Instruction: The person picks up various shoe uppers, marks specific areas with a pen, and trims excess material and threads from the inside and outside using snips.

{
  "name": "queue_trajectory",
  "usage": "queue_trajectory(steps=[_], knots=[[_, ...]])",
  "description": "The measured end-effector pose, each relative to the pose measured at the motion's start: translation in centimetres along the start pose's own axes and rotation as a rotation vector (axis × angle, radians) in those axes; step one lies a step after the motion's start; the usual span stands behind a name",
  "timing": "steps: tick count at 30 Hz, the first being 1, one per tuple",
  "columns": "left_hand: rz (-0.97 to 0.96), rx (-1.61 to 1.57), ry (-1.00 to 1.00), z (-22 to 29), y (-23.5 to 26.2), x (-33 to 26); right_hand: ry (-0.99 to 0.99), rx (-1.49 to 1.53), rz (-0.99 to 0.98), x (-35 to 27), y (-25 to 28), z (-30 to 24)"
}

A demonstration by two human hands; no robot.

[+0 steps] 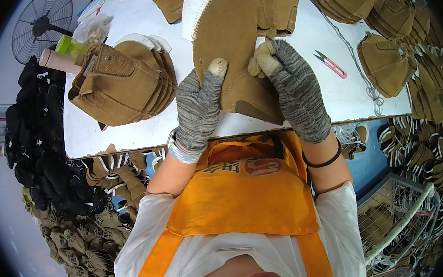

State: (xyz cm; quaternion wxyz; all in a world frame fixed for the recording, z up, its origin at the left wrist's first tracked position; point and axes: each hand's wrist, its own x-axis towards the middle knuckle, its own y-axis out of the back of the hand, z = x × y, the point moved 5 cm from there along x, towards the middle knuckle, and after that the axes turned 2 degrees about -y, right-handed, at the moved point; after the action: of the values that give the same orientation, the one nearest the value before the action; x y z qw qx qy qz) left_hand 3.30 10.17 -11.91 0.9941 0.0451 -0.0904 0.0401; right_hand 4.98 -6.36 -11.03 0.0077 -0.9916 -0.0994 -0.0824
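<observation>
A brown suede shoe upper (pixel 223 45) with a white edge strip and a dark patch at its near end is held up over the table's front edge. My left hand (pixel 199 105), in a grey knitted glove with pale fingertips, grips its left side; the thumb lies on top and the fingers are hidden behind. On the other side my right hand (pixel 295 79), gloved alike, is closed with thumb and fingertips pinching the upper's right edge. A pair of pink-handled thread snips (pixel 334 65) lies on the table to the right of that hand.
A stack of brown uppers (pixel 127 84) stands left on the white table (pixel 104 137); more uppers (pixel 388 63) pile up at the right. A grey cord (pixel 360 58) runs near the snips. Dark heaps (pixel 45 130) and a fan (pixel 42 24) are left, a wire basket (pixel 397 215) lower right.
</observation>
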Motion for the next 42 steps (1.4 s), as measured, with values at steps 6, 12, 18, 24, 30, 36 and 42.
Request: queue_trajectory(steps=[6,12,18,24,30,36,42], knots=[[-0.008,-0.066,0.071,0.1,-0.1,0.5,0.101,-0.068,-0.052,0.4,-0.2,-0.8],[0.080,-0.205,0.023,-0.7,1.2,1.5,0.152,-0.059,0.015,-0.7,0.1,-1.6],[0.102,-0.228,0.035,-1.4,1.4,0.8,0.171,-0.042,0.130,-1.3,0.9,-1.2],[0.134,-0.113,-0.016,-0.6,1.2,0.8,0.596,-0.675,0.154,-0.9,0.2,-1.6],[0.061,-0.183,0.052,-1.3,0.5,0.8,0.503,-1.000,0.049,-0.6,-1.9,-0.8],[0.087,-0.095,-0.039,-1.1,0.3,1.0,0.721,-1.199,0.052,-0.4,-2.3,-3.0],[0.065,-0.092,-0.057,-1.0,0.2,1.3,0.756,-1.175,0.104,-0.1,-2.4,-2.4]])
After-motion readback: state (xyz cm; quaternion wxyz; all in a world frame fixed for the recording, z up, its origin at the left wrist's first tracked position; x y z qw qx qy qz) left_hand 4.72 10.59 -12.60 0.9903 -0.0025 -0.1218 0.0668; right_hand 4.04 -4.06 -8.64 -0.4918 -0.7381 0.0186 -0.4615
